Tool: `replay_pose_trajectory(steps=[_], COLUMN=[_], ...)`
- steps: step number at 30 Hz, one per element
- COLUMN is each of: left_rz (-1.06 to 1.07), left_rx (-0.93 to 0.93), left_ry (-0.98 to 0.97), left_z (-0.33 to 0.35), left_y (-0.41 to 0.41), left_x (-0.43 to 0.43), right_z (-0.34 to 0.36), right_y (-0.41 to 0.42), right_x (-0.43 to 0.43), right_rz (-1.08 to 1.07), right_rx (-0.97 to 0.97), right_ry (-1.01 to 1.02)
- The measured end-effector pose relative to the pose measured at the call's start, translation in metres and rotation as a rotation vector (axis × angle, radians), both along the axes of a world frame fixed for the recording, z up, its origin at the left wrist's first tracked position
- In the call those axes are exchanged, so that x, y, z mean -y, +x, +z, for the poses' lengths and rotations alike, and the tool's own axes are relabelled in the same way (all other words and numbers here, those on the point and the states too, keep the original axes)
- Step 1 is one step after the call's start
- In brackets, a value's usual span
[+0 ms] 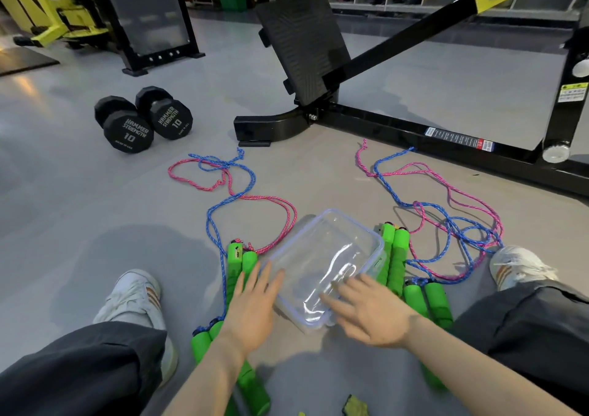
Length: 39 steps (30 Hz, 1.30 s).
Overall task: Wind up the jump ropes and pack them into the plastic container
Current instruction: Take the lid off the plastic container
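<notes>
Head view: my left hand (251,304) and right hand (373,313), fingers spread and holding nothing, bracket the empty plastic container (318,256) on the floor (95,192), jump ropes (396,256) lying unwound either side, none packed.

Left grip (251,307) and right grip (373,313), both spread flat, over near end of clear plastic container (325,250) on grey floor (95,199); unwound green-handled jump ropes (234,258) either side.
</notes>
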<state>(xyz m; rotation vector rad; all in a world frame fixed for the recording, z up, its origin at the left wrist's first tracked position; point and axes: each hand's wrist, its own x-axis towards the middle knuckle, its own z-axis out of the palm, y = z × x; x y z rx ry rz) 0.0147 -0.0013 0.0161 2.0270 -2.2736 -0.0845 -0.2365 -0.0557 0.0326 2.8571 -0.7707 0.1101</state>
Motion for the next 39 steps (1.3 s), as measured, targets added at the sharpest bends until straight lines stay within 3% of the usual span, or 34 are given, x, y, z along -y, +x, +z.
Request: replay_pose_trajectory(steps=[5,9,11,18,26,30,34,39], left_rz=[-0.043,-0.058,-0.067,-0.104,-0.037,0.014,0.035,0.095], left_rx=[-0.025,-0.104,-0.129,-0.11,-0.226,-0.186,-0.111,-0.137], left_ry=[-0.019,-0.057,-0.064,0.001,0.087,0.088,0.103,0.136], left_z=[-0.009,-0.015,-0.013,-0.01,-0.015,-0.013,-0.008,-0.005], left_y=[-0.001,-0.017,-0.025,-0.029,-0.026,-0.029,-0.033,-0.044], left_x=[-0.014,-0.026,-0.03,-0.027,-0.023,-0.023,-0.024,-0.024], right_z=[-0.009,0.0,0.001,-0.014,-0.013,-0.012,-0.011,-0.009], right_y=[-0.011,-0.011,-0.006,0.014,0.016,0.024,0.042,0.057], right_x=[0.003,0.013,0.012,0.012,0.014,0.007,0.0,-0.01], right_rz=[-0.027,-0.195,-0.245,-0.044,0.085,0.007,-0.09,-0.273], right_rx=[-0.04,-0.091,-0.093,-0.001,-0.288,-0.47,-0.53,-0.518], right_ry=[0.032,0.085,0.013,-0.246,-0.493,-0.522,-0.623,-0.435])
